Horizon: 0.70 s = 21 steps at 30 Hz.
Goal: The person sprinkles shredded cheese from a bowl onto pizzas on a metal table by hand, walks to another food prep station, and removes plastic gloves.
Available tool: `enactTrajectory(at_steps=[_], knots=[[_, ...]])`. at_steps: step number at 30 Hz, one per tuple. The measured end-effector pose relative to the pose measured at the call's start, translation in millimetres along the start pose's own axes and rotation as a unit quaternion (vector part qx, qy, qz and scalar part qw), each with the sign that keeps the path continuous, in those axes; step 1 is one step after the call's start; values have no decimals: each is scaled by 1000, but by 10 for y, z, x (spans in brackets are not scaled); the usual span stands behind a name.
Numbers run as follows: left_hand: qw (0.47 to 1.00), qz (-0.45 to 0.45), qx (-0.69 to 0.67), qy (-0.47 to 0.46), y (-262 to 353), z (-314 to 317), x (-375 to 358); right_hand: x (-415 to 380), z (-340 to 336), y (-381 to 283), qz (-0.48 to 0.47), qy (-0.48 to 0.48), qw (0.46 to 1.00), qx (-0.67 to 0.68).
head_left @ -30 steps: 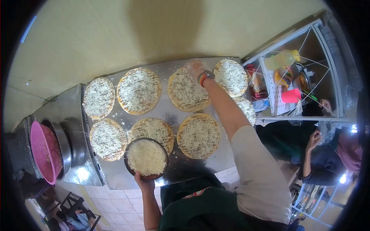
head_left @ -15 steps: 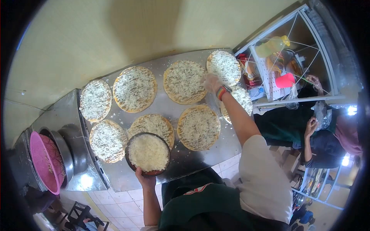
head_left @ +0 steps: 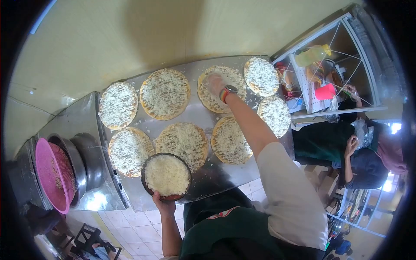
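Several round pizzas topped with white shreds lie on the metal table (head_left: 199, 173). My left hand (head_left: 164, 206) grips the near rim of a dark bowl (head_left: 167, 175) full of white shreds, which overlaps the edge of a near pizza (head_left: 184, 143). Wearing a clear glove, my right hand (head_left: 216, 84) is over the upper middle pizza (head_left: 229, 76). Its fingers point down and are blurred, so whether they hold shreds is hidden. Another pizza (head_left: 227, 141) lies partly under my right forearm.
At the left stand a pink basket (head_left: 54, 177) and metal bowls (head_left: 89, 160). A white rack (head_left: 312, 93) with a bottle and a pink cup stands at the right. Beside it, a co-worker (head_left: 364, 160) holds a clear plastic bag (head_left: 363, 132). A wall (head_left: 86, 52) rises behind the table.
My right hand has moved left, from the right edge of the upper middle pizza to over its surface. The view has shifted slightly; my left hand still holds the bowl.
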<state>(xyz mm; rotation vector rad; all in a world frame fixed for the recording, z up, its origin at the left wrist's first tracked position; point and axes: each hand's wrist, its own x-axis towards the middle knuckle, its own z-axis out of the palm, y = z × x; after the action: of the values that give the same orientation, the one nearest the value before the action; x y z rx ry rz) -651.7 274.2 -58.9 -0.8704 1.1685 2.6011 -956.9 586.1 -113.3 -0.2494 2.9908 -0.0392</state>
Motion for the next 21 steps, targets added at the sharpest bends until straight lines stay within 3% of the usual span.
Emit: enactTrajectory(at_steps=[4, 7, 9, 12, 14, 15, 17, 18, 20, 21], knots=[[1000, -10, -13, 21, -46, -116, -6, -89, -12, -55, -10, -3, 1000, 21], [1000, -15, -9, 11, -20, -93, -10, -423, -74, 101, 40, 37, 991, 121], [1000, -21, -10, 6, 13, -58, -21, -850, -328, 97, -153, -87, 977, -118], [1000, -23, 5, 1, 74, 10, -9, -1368, -262, 182, -86, -158, 983, -21], [999, -49, 11, -2, 126, 89, -44, -1733, -40, 312, 58, -22, 967, 247], [999, -47, 16, -17, 137, 90, -35, -1859, 66, 388, 70, -23, 966, 248], [998, -44, 8, -32, 137, 89, -24, -1995, 208, 520, 247, -37, 916, 313], [998, -46, 12, -35, 130, 98, -28, -2040, 60, 428, 252, -35, 915, 315], [998, -46, 23, -41, 133, 117, -40, -2139, -193, 218, 222, -101, 968, 62], [998, -47, 27, -42, 139, 128, -53, -2236, -120, 228, 225, -101, 967, 65]])
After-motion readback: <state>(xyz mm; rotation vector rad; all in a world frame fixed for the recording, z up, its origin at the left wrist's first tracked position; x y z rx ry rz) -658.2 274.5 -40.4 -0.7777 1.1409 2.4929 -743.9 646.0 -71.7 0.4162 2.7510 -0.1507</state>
